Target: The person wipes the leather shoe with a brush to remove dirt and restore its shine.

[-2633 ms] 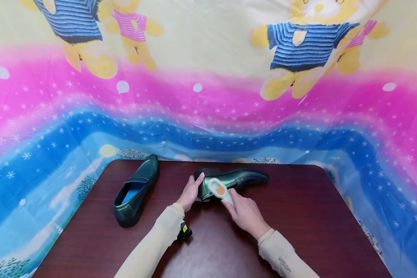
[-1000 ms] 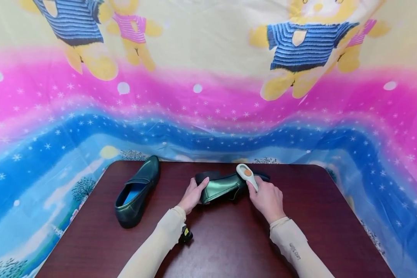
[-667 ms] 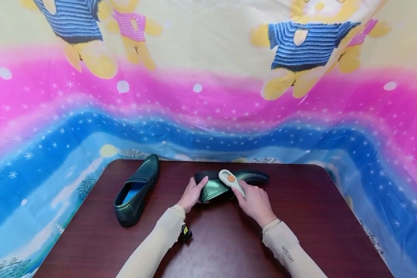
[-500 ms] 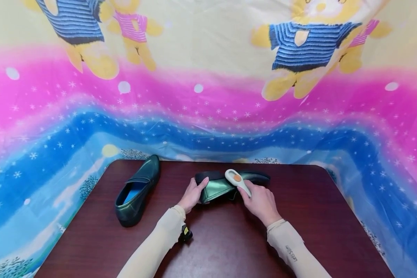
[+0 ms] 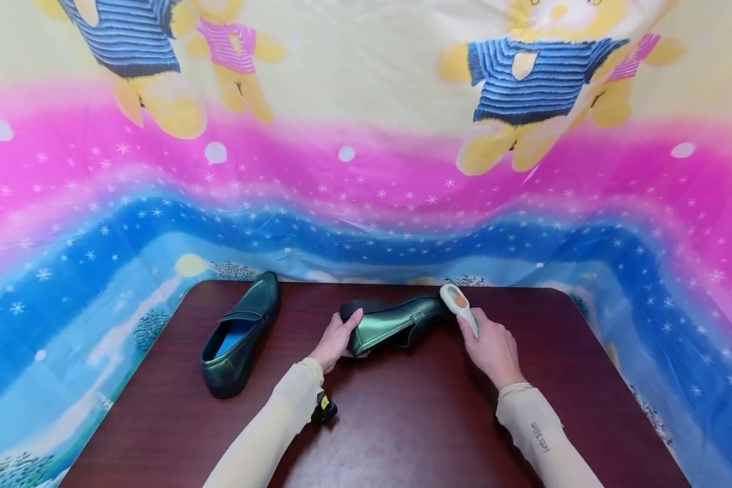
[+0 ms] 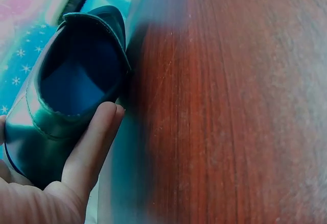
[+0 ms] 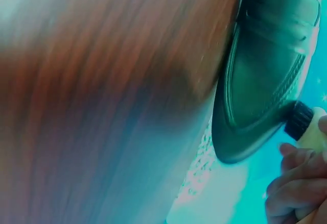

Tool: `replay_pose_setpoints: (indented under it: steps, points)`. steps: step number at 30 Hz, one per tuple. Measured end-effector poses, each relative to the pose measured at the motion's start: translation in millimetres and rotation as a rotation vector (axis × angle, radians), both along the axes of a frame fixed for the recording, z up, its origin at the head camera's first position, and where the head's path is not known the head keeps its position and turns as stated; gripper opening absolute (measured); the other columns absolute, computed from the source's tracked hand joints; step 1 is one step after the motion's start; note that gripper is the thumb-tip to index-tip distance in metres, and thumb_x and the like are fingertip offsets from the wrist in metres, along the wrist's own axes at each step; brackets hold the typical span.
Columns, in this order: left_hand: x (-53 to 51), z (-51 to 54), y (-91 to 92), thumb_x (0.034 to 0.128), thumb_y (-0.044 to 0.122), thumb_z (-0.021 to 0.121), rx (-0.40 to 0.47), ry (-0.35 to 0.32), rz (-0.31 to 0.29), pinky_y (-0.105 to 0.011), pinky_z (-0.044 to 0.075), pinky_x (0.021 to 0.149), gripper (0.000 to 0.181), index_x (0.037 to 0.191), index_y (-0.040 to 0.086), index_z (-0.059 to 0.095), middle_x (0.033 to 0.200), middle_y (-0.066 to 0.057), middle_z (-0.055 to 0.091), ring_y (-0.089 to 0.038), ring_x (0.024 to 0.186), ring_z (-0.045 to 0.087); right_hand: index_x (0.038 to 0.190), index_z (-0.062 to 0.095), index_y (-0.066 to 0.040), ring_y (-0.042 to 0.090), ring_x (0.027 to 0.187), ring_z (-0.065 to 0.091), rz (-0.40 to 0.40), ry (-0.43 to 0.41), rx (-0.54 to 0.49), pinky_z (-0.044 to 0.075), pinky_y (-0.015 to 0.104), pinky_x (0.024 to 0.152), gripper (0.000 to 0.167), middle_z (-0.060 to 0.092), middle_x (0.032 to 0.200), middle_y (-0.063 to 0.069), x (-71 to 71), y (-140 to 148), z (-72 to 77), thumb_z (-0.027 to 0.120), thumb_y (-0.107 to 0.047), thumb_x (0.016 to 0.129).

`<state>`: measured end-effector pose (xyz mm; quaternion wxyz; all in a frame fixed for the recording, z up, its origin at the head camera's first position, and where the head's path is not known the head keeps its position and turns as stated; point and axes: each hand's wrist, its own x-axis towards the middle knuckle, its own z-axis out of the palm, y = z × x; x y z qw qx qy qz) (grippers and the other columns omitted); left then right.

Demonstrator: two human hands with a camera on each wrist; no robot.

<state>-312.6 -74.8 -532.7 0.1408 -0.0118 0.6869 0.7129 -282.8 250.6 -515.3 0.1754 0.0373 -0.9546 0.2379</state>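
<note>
A dark green loafer (image 5: 384, 327) lies tipped on its side, toe to the right, near the table's back edge. My left hand (image 5: 334, 342) grips its heel, thumb on one side and fingers on the other; the left wrist view shows the opening and blue insole of this loafer (image 6: 46, 150). By the toe, my right hand (image 5: 493, 347) holds a pale-handled shoe brush (image 5: 457, 306) with an orange oval on its back. In the right wrist view, the black bristles of the brush (image 7: 299, 121) meet the side of the toe.
The matching loafer (image 5: 234, 369) stands upright at the table's left, blue insole showing. Around the dark red-brown table (image 5: 390, 427) hangs a printed cloth (image 5: 354, 176) with bears and snowflakes, close behind the back edge. A small black device (image 5: 325, 409) sits at the left wrist.
The brush went from the heel toward the toe, back to the loafer's middle, then right again to the toe. My left hand keeps its grip on the heel; the loafer barely shifts.
</note>
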Motion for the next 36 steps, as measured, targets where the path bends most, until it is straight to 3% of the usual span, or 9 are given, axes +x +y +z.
replay_pose_setpoints:
  steps: [4, 10, 14, 19, 23, 27, 32, 36]
  points:
    - [1.3, -1.6, -2.2, 0.1024, 0.057, 0.056, -0.005, -0.004, -0.011, -0.052, 0.062, 0.078, 0.073, 0.143, 0.002, 0.031, 0.129, -0.028, 0.053, -0.028, 0.093, 0.070, 0.132, 0.062, -0.012, 0.022, 0.059, 0.052, 0.080, 0.015, -0.021, 0.040, 0.039, 0.055, 0.039, 0.066, 0.079, 0.008, 0.2, -27.1, 4.5, 0.055, -0.041, 0.107]
    - [6.0, -1.0, -4.0, 0.1034, 0.057, 0.055, -0.036, 0.000, -0.014, -0.052, 0.062, 0.078, 0.071, 0.142, 0.002, 0.031, 0.134, -0.027, 0.049, -0.029, 0.099, 0.068, 0.125, 0.061, -0.014, 0.017, 0.055, 0.048, 0.176, 0.007, 0.019, 0.037, 0.033, 0.051, 0.034, 0.067, 0.083, 0.008, -4.9, -64.9, 6.4, 0.059, -0.042, 0.105]
    - [6.5, 0.7, -2.8, 0.1055, 0.052, 0.054, -0.038, 0.016, -0.008, -0.056, 0.061, 0.078, 0.065, 0.139, 0.001, 0.032, 0.131, -0.028, 0.051, -0.026, 0.093, 0.069, 0.123, 0.060, -0.014, 0.018, 0.053, 0.046, 0.131, -0.009, 0.043, 0.035, 0.034, 0.049, 0.032, 0.064, 0.077, 0.008, -10.1, -60.2, 0.8, 0.060, -0.040, 0.104]
    - [4.9, -1.1, 0.3, 0.1052, 0.052, 0.055, -0.024, 0.014, -0.009, -0.054, 0.062, 0.077, 0.064, 0.137, 0.001, 0.033, 0.127, -0.028, 0.054, -0.024, 0.088, 0.069, 0.122, 0.059, -0.016, 0.024, 0.054, 0.046, 0.043, -0.033, 0.008, 0.034, 0.037, 0.051, 0.031, 0.056, 0.069, 0.006, -8.9, -32.2, -5.0, 0.056, -0.042, 0.106]
    - [3.8, -0.2, 0.6, 0.1050, 0.054, 0.054, -0.033, 0.002, -0.018, -0.052, 0.062, 0.078, 0.068, 0.141, 0.001, 0.031, 0.128, -0.027, 0.053, -0.026, 0.092, 0.070, 0.124, 0.059, -0.015, 0.028, 0.060, 0.052, -0.028, -0.045, -0.008, 0.037, 0.040, 0.053, 0.033, 0.063, 0.077, 0.010, -7.4, -7.8, -6.6, 0.054, -0.043, 0.107]
    - [5.1, 5.8, 0.1, 0.1017, 0.061, 0.055, -0.071, -0.009, -0.005, -0.050, 0.062, 0.079, 0.085, 0.153, 0.002, 0.022, 0.136, -0.027, 0.050, -0.029, 0.100, 0.068, 0.127, 0.059, -0.013, 0.029, 0.065, 0.056, -0.050, -0.066, -0.026, 0.040, 0.041, 0.057, 0.037, 0.068, 0.086, 0.014, -8.1, 6.9, -7.3, 0.053, -0.044, 0.107]
    - [7.5, 7.7, 2.3, 0.0954, 0.060, 0.066, -0.101, -0.002, 0.015, -0.048, 0.063, 0.077, 0.087, 0.150, 0.004, 0.028, 0.137, -0.024, 0.049, -0.027, 0.099, 0.069, 0.124, 0.057, -0.011, 0.030, 0.064, 0.055, -0.047, -0.063, -0.056, 0.040, 0.042, 0.056, 0.040, 0.064, 0.081, 0.012, -8.0, 3.2, -6.8, 0.049, -0.047, 0.108]
    - [6.3, 5.2, 4.0, 0.0979, 0.054, 0.066, -0.083, 0.003, 0.007, -0.049, 0.063, 0.078, 0.082, 0.149, 0.003, 0.027, 0.135, -0.025, 0.051, -0.026, 0.096, 0.070, 0.126, 0.057, -0.010, 0.029, 0.063, 0.054, -0.019, -0.036, -0.064, 0.040, 0.042, 0.057, 0.040, 0.060, 0.076, 0.010, -8.6, -16.9, -1.5, 0.047, -0.045, 0.109]
